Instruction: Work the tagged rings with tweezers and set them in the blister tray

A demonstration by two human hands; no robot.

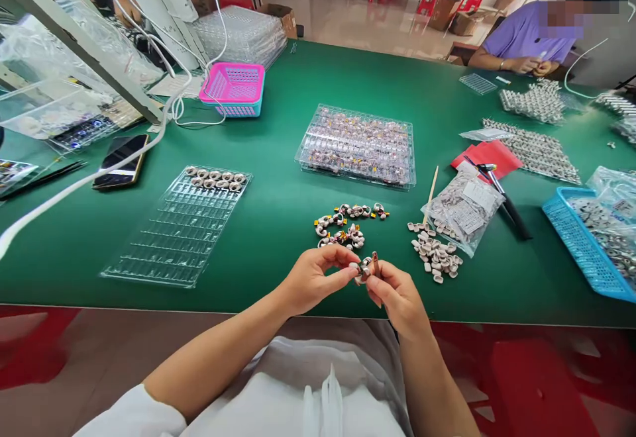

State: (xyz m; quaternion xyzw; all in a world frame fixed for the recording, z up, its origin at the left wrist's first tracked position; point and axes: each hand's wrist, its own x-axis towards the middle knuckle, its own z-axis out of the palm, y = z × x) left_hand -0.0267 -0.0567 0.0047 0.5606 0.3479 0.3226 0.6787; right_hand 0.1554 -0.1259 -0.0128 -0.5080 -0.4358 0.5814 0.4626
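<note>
White shirt (238,400) was closest, nearside of the small ring part (365,269). Left hand (307,279): fingers pinched its left edge. Right hand (401,299): fingers held its right edge. Loose rings (354,211) lay just beyond it on the surface (271,225).

- Between the fingertips of left hand (318,275) and right hand (397,288): held small part (365,270) fills the gap.
- Just beyond fingertips: loose ring parts (355,235) bar a low forward reach.
- Past those: bare strip, then filled tray (355,179).
- Left of fingers: open green table (268,225), low pass possible up to slotted tray (159,245).
- Right of fingers: pale pieces (436,256), bag (464,208) behind, obstruct.
</note>
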